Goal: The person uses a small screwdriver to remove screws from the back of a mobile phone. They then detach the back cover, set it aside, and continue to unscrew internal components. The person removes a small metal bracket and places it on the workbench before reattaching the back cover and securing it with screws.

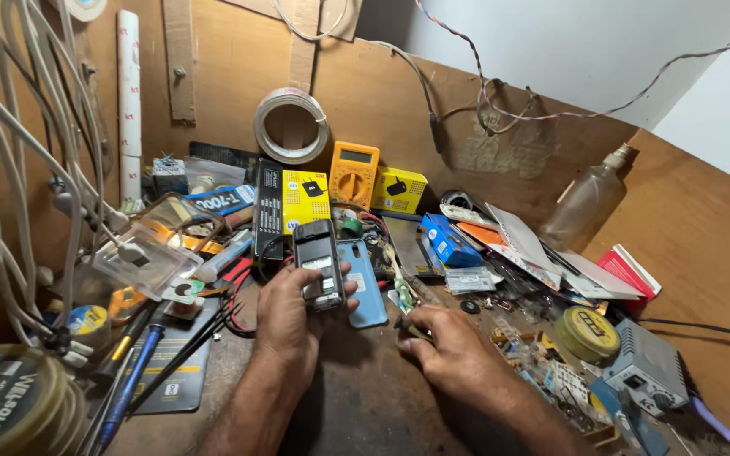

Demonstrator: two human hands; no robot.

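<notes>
On the cluttered bench | left hand (pixel 289 317) grips an opened phone (pixel 318 263) upright, fingers wrapped round it | right hand (pixel 454 350) rests curled, pinching a thin tool (pixel 405 297) | blue cover (pixel 365 283) lies between | step looks like board inspection; probing would need a steady tip

Solder spool (pixel 6 405) cut off at near left corner, small tool under right hand (pixel 454 355) mostly hidden, far-right parts too small to tell.

Two yellow boxes (pixel 306 200) (pixel 400 190), one multimeter (pixel 354 173), two phones (pixel 318 263) (pixel 365 283).
</notes>
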